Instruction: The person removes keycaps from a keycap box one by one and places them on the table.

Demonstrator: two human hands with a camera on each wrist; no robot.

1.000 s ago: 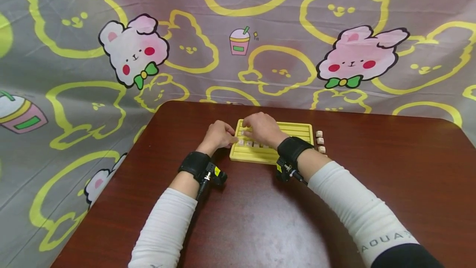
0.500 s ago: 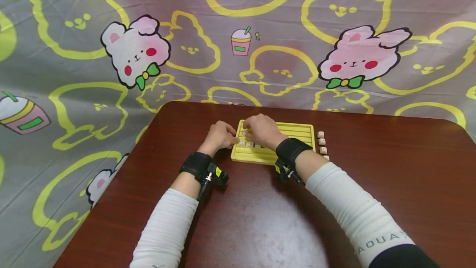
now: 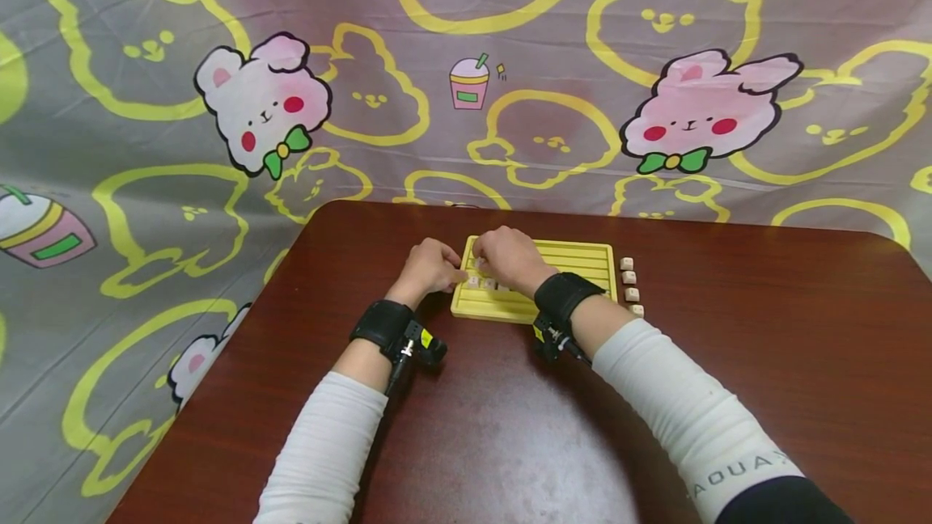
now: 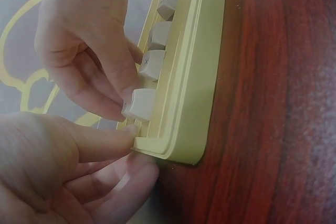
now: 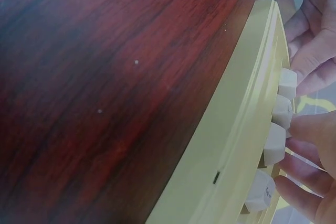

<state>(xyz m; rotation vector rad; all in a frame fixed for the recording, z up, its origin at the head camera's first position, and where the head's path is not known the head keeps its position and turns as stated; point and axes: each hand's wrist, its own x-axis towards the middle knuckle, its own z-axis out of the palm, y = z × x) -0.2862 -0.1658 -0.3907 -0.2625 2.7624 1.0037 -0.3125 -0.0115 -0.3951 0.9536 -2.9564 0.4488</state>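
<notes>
In the head view, a grey curtain (image 3: 546, 47) printed with yellow outlines and rabbit heads is hung behind a dark red-brown table (image 3: 510, 419). On the table a ridged yellow tray (image 3: 577, 260) is placed, with a row of pale keycaps (image 3: 473, 282) set toward its left part. Just beyond its right end, a column of loose keycaps (image 3: 631, 294) is lined up. The tray's left end is met by the left hand (image 3: 429, 268), while its upper left part is covered by the right hand (image 3: 512, 255).

In the left wrist view, the tray's corner is pinched by the left hand, the thumb being laid on the rim. The right hand's bent fingers are lowered beside the end keycap (image 4: 143, 104); whether anything is grasped by them cannot be told.

In the right wrist view, a small dark mark (image 5: 216, 177) is seen on the tray's side. Both hands are partly cut off by the frame.
</notes>
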